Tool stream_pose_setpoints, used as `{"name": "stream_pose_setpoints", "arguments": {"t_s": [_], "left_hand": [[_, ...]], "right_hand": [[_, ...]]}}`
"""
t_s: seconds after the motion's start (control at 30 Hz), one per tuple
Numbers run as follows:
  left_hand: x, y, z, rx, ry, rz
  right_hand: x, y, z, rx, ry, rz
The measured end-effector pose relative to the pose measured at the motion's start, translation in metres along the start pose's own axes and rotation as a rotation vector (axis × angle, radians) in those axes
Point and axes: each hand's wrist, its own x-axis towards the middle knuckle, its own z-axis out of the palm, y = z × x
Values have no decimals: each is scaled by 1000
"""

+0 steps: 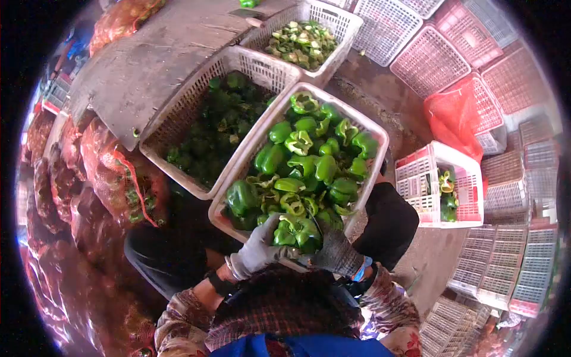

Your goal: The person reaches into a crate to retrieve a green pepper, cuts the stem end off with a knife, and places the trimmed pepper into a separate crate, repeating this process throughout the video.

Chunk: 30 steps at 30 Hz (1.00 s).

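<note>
My left hand [262, 249], in a pale grey glove, is closed on the left side of a green bell pepper [297, 231]. My right hand [338, 253], in a darker grey glove, wraps the pepper's right side. A thin grey edge [294, 265] shows low between the two gloves; what it belongs to is hidden. Both hands are over the near end of a white crate [380, 132], which is filled with green peppers, some whole and some cut open.
Left of it stands a crate of dark green pieces [205, 189]; behind, a crate of pale green cut bits [351, 27]. Red mesh sacks [98, 149] are piled at left. A red-and-white crate [470, 217] holds a few peppers at right, near stacked crates [496, 262].
</note>
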Motion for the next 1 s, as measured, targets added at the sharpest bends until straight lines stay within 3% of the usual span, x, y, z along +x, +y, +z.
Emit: {"name": "stream_pose_setpoints", "arguments": {"t_s": [0.07, 0.17, 0.2, 0.27, 0.3, 0.37, 0.43, 0.47, 0.5, 0.6, 0.63, 0.7, 0.73, 0.8, 0.83, 0.87, 0.9, 1.0], "left_hand": [[11, -2, -11, 146, -89, -30], [16, -6, -18, -198, -121, -247], [21, -19, -32, -401, -241, -313], [20, -25, -30, -423, -226, -240], [18, -16, -22, -436, -221, -208], [20, -8, -2, -611, -38, -87], [23, -16, 13, -813, 214, 62], [26, -1, 14, -761, 363, 140], [30, -7, -4, -1092, 5, 219], [28, 19, -4, -688, 441, 116], [28, 17, -4, -626, 411, 109], [26, 4, -7, -499, 358, 109], [21, -2, -11, -544, 389, -7], [27, 7, 3, -487, 338, 62], [27, 9, 7, -484, 311, 56], [33, 9, 11, -503, 329, 65], [32, 19, 15, -340, 280, 159], [34, 10, 8, 16, 306, 254]], "right_hand": [[-1, 6, -5, 268, -170, 111], [-8, 36, 0, 418, -162, -1], [-11, 37, -4, 528, -237, 77], [-15, 36, -16, 736, -385, 231], [-17, 37, -14, 803, -279, 181], [-16, 42, -6, 920, -62, 58], [-24, 47, -6, 1118, -69, 145], [-12, 28, -15, 1339, 134, 135], [-8, 33, -23, 1089, 265, 118], [17, 20, -66, 312, 555, 265], [34, 8, -87, 92, 597, 331], [65, 41, -92, -323, 778, 243], [73, 91, -87, -177, 638, 220], [88, 188, -78, 122, 362, 230], [88, 198, -75, 111, 310, 255], [89, 205, -72, 98, 257, 279], [86, 150, -69, -367, 290, 442], [64, 110, -75, -275, 385, 405]]}}
